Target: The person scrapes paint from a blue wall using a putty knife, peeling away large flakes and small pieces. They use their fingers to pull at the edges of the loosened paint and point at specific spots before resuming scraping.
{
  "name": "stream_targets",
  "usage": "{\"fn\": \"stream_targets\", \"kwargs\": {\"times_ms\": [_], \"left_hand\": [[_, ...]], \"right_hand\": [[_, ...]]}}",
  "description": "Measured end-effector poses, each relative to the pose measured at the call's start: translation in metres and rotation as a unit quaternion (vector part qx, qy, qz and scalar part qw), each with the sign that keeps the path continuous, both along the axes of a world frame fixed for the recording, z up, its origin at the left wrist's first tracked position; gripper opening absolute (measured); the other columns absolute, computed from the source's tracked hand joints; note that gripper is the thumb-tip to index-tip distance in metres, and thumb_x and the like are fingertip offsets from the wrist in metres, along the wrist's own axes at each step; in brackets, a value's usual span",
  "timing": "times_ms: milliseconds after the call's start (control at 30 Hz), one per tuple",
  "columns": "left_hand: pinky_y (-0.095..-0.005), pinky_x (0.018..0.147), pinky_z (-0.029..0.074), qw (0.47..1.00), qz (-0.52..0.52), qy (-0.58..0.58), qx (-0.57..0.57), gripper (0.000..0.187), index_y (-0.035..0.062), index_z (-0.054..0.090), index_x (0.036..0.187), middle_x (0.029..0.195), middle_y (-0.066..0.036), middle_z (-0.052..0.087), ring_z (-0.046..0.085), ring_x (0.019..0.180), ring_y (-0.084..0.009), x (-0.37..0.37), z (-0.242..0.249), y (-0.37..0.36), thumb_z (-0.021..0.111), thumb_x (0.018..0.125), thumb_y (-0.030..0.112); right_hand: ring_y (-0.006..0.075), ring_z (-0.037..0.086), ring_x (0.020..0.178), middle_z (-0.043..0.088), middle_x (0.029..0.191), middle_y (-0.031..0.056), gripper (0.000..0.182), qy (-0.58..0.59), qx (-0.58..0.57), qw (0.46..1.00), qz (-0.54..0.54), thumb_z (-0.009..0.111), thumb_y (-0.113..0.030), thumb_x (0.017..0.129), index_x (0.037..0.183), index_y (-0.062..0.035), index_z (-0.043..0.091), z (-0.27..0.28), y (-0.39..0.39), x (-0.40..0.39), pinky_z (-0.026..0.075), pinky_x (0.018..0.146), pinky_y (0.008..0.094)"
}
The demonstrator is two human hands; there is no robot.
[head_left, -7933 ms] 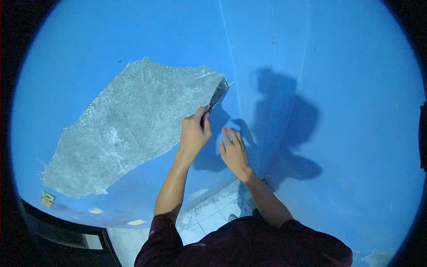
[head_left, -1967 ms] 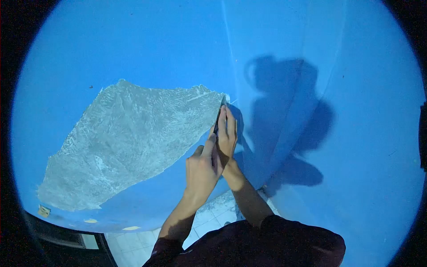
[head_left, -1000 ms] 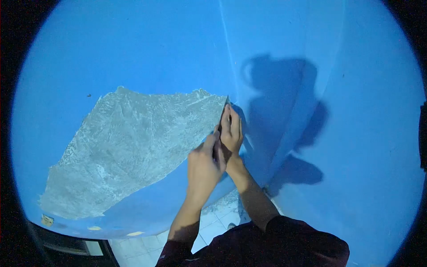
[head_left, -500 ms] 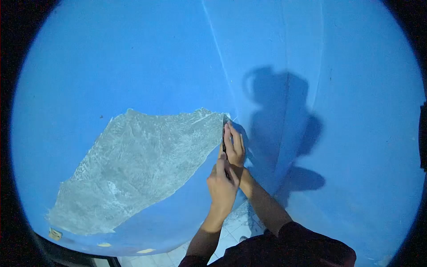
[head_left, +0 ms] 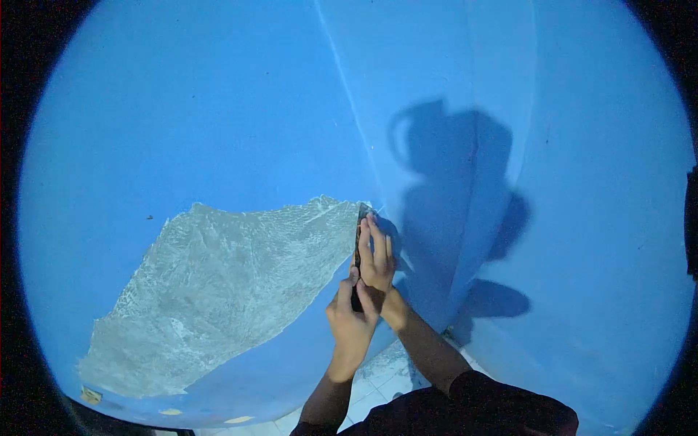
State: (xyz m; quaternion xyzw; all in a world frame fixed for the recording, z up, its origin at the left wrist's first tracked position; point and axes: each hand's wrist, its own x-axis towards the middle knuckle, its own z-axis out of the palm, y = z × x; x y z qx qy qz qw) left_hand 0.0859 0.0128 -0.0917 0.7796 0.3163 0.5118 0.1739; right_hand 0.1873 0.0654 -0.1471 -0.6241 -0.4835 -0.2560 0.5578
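A dark, narrow scraper [head_left: 358,247] stands nearly upright against the blue wall [head_left: 240,109], its tip at the upper right corner of a rough grey patch [head_left: 225,283]. My left hand [head_left: 352,320] is closed round the lower end of the scraper, thumb pointing up. Just above and to the right, my right hand [head_left: 377,258] presses on the upper part with its fingers stretched along it. The two hands overlap near the wrist of the right one.
A wall corner runs down right of my hands, with my shadow [head_left: 458,167] across it. White floor tiles [head_left: 371,385] show below. At the lower left are a small wall fitting [head_left: 91,394] and a dark edge [head_left: 116,421].
The view has shifted, so the grey patch sits lower in it. Both hands and the scraper have moved slightly down and left in view, and the scraper still meets the patch's right corner.
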Motion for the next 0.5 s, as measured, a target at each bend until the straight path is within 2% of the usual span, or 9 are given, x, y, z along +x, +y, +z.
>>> {"fn": "stream_targets", "kwargs": {"times_ms": [133, 167, 267, 367, 467, 500], "left_hand": [[-0.0341, 0.064, 0.054, 0.998, -0.016, 0.044, -0.045, 0.018, -0.0033, 0.067, 0.108, 0.084, -0.023, 0.071, 0.074, 0.072, -0.029, 0.001, 0.003, 0.012, 0.061, 0.093, 0.004], [-0.0335, 0.065, 0.054, 0.999, -0.018, 0.037, -0.028, 0.018, -0.0029, 0.068, 0.108, 0.085, -0.022, 0.072, 0.074, 0.073, -0.0273, 0.002, 0.002, 0.015, 0.061, 0.093, 0.005], [-0.0318, 0.067, 0.054, 0.999, -0.024, 0.038, 0.0, 0.019, -0.0022, 0.068, 0.109, 0.089, -0.02, 0.072, 0.074, 0.078, -0.0229, -0.001, 0.002, 0.014, 0.061, 0.094, 0.006], [-0.0322, 0.07, 0.054, 0.999, -0.042, 0.022, 0.018, 0.019, -0.0025, 0.068, 0.11, 0.092, -0.021, 0.072, 0.074, 0.08, -0.0212, -0.003, -0.002, 0.01, 0.061, 0.094, 0.006], [-0.0306, 0.065, 0.053, 0.999, -0.047, 0.011, 0.02, 0.023, -0.0023, 0.064, 0.116, 0.086, -0.015, 0.071, 0.069, 0.072, -0.0169, -0.01, -0.005, -0.003, 0.059, 0.096, 0.007], [-0.0287, 0.06, 0.049, 0.992, -0.077, -0.035, -0.099, 0.026, -0.001, 0.06, 0.122, 0.081, -0.011, 0.067, 0.063, 0.066, -0.014, -0.014, -0.003, -0.009, 0.057, 0.098, 0.008]], "right_hand": [[0.0443, 0.048, 0.13, 0.042, 0.146, 0.0277, 0.055, 0.013, 0.011, 0.999, -0.031, 0.05, 0.001, 0.091, 0.145, 0.0095, 0.039, 0.011, 0.005, 0.007, 0.042, 0.105, 0.0487], [0.0451, 0.049, 0.127, 0.042, 0.145, 0.0285, 0.054, -0.02, 0.035, 0.998, -0.049, 0.049, 0.003, 0.091, 0.144, 0.0097, 0.04, 0.006, 0.01, 0.011, 0.044, 0.103, 0.0476], [0.0448, 0.051, 0.125, 0.043, 0.146, 0.0274, 0.054, 0.008, 0.026, 0.999, -0.033, 0.05, 0.003, 0.091, 0.144, 0.0086, 0.04, 0.009, 0.003, 0.009, 0.044, 0.104, 0.0469], [0.0434, 0.048, 0.129, 0.041, 0.148, 0.0241, 0.054, 0.023, 0.01, 1.0, -0.018, 0.049, -0.001, 0.094, 0.146, 0.0054, 0.039, 0.0, 0.0, 0.006, 0.041, 0.107, 0.046], [0.0418, 0.044, 0.134, 0.04, 0.15, 0.0226, 0.053, 0.026, 0.011, 1.0, 0.004, 0.048, -0.002, 0.095, 0.147, 0.0036, 0.039, -0.001, -0.006, 0.001, 0.039, 0.11, 0.0461], [0.041, 0.042, 0.136, 0.039, 0.15, 0.0222, 0.052, 0.03, 0.02, 0.999, 0.03, 0.047, -0.002, 0.096, 0.147, 0.003, 0.039, -0.001, -0.006, 0.0, 0.038, 0.111, 0.0462]]}}
